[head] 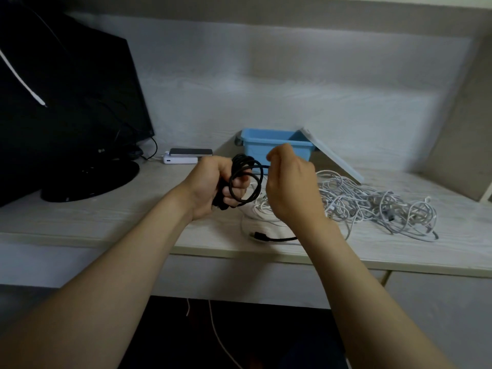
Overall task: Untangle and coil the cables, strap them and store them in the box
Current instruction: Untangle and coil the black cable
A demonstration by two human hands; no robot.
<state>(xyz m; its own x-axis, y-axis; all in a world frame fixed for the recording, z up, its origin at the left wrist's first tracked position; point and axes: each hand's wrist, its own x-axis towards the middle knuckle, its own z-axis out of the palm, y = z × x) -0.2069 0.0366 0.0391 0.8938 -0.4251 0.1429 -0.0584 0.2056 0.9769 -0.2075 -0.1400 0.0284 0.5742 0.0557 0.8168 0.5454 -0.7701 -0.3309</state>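
On the tabletop [80, 222] we see the monitor [66, 102] at left, the box [277, 149] behind centre, and tangled cables [372, 206] right of it.

The pale wood-grain worktop [106, 217] carries a black monitor [80, 102] on its round base at the left. Just beside the base lies a white power bank [181, 159]. At the back stands a blue box [277, 147] with a white lid [335, 161] leaning against its right side. A tangle of white and grey cables [372, 206] sprawls to the right. The plug end of a black cable [259, 236] lies near the front edge.
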